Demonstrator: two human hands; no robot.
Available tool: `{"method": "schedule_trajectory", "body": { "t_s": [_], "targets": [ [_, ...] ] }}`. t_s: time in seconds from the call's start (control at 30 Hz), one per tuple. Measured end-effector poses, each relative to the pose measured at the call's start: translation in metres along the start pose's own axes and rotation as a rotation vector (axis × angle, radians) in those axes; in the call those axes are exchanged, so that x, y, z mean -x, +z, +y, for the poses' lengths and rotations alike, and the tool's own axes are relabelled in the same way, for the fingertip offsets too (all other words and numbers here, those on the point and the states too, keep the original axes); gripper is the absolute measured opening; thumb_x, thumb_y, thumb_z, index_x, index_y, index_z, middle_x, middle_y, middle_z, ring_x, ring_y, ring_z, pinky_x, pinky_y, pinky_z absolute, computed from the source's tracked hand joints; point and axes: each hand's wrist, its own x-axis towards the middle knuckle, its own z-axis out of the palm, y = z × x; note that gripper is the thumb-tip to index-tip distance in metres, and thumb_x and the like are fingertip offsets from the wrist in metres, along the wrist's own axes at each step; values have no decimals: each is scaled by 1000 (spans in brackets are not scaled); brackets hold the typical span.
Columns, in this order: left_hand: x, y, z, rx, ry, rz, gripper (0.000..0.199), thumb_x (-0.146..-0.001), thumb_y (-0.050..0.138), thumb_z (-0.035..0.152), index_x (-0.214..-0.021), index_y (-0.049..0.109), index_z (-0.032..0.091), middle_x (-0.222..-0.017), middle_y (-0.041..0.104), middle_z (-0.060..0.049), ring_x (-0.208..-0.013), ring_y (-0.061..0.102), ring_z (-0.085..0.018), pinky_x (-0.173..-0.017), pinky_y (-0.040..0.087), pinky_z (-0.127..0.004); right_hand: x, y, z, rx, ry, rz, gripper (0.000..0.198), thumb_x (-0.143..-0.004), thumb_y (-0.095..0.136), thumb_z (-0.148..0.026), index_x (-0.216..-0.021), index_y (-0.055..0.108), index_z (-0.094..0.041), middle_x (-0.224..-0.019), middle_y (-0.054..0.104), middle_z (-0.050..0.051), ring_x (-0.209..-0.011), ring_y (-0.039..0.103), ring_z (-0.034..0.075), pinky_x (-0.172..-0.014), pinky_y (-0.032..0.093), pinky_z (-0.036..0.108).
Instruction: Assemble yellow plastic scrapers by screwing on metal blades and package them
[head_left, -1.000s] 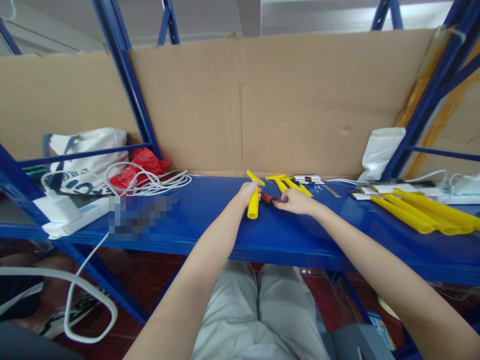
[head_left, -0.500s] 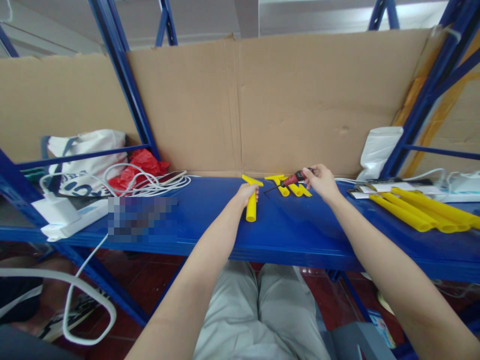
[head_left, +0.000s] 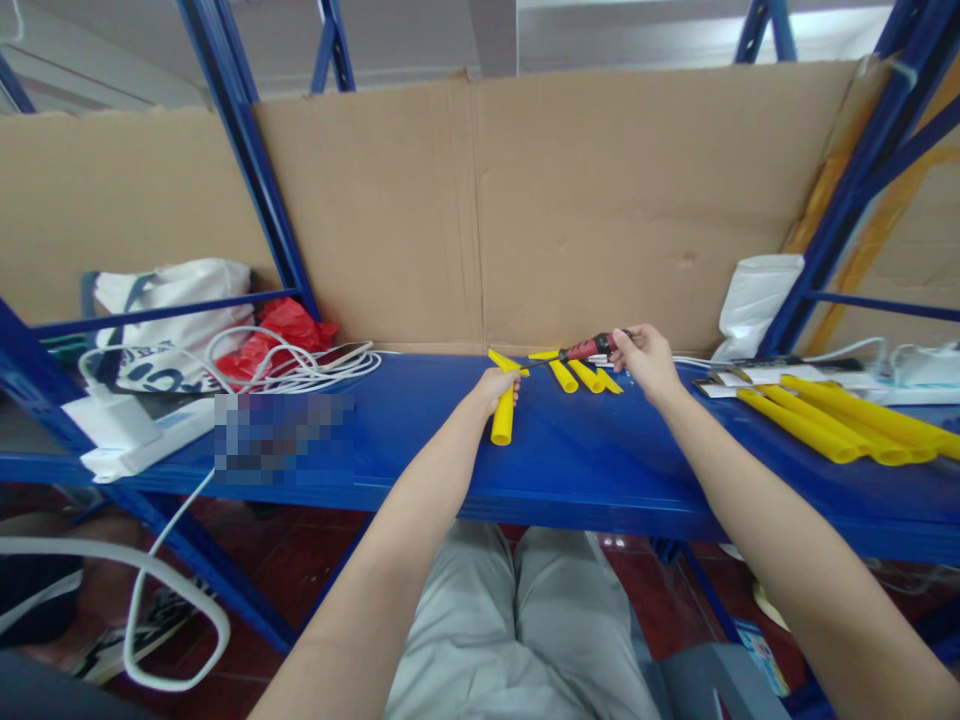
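My left hand [head_left: 495, 390] is closed around a yellow T-shaped tube [head_left: 502, 427], whose open round end points toward me. In my right hand [head_left: 646, 362] is a screwdriver [head_left: 586, 348] with a red and black handle, pinched at its rear end. Its thin shaft lies almost level, the tip reaching the crossbar end of the tube beside my left thumb. Whether the tip sits inside the tube or only touches it I cannot tell. Behind the shaft, several smaller yellow tube pieces [head_left: 587, 376] lie on the blue shelf [head_left: 420, 430].
To the right lie several long yellow tubes [head_left: 806, 428] near a white pouch [head_left: 759, 300]. On the left are a power strip [head_left: 154, 445], coiled white cables [head_left: 319, 370], a red plastic bag [head_left: 289, 325] and a white cloth bag [head_left: 187, 340]. A cardboard panel [head_left: 585, 200] stands behind.
The screwdriver has swung from a downward slant to nearly level, and its tip has moved up and left to the tube. My left hand has hardly moved.
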Motion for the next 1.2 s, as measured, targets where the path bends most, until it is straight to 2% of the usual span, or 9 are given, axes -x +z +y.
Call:
{"method": "schedule_trajectory", "body": {
  "t_s": [0.23, 0.43, 0.67, 0.83, 0.97, 1.1, 1.2],
  "targets": [
    [-1, 0, -1, 14, 7, -2, 11, -71, 70, 11, -72, 59, 14, -42, 45, 3, -41, 42, -9, -43, 37, -22, -1, -1, 0, 28, -2, 8, 23, -82, 53, -44, -87, 48, -22, -64, 59, 1, -50, 54, 16, -58, 48, 33],
    [-1, 1, 0, 13, 12, -1, 13, -70, 69, 10, -70, 58, 14, -41, 44, 3, -40, 42, -9, -43, 37, -22, 0, -1, 1, 43, -3, -2, 30, -81, 54, -50, -91, 50, -22, -66, 60, 2, -53, 56, 17, -60, 49, 34],
    [3, 1, 2, -14, 31, -3, 12, -70, 69, 9, -72, 59, 14, -42, 45, 3, -42, 43, -9, -45, 38, -22, -3, -1, 4, 49, -27, -12, 21, -83, 50, -41, -91, 48, -22, -66, 57, 1, -53, 53, 15, -58, 47, 31],
    [7, 2, 3, -38, 50, -12, 12, -71, 70, 13, -76, 59, 15, -43, 45, 3, -41, 44, -10, -44, 38, -22, -4, -2, 8, 159, -149, 21, 25, -85, 44, -41, -99, 49, -22, -81, 62, 4, -73, 58, 19, -70, 47, 33],
    [10, 4, 4, -68, 70, -22, 10, -73, 69, 13, -77, 59, 15, -43, 46, 3, -41, 44, -9, -45, 39, -22, 5, -3, 4, 296, -222, 52, 26, -88, 37, -44, -99, 49, -22, -92, 63, 7, -87, 59, 21, -80, 44, 33],
    [14, 6, 6, -103, 83, -35, 9, -73, 66, 9, -77, 60, 15, -43, 46, 3, -39, 43, -9, -44, 38, -21, 9, -4, -1, 403, -211, 103, 35, -88, 36, -54, -96, 49, -22, -84, 62, 9, -85, 60, 24, -77, 43, 34],
    [19, 7, 8, -139, 93, -44, 12, -74, 61, 5, -70, 58, 16, -41, 44, 5, -35, 40, -8, -41, 34, -21, 4, -5, 3, 386, -188, 132, 32, -87, 39, -53, -90, 48, -22, -80, 61, 7, -82, 59, 23, -77, 43, 34]
  ]
}}
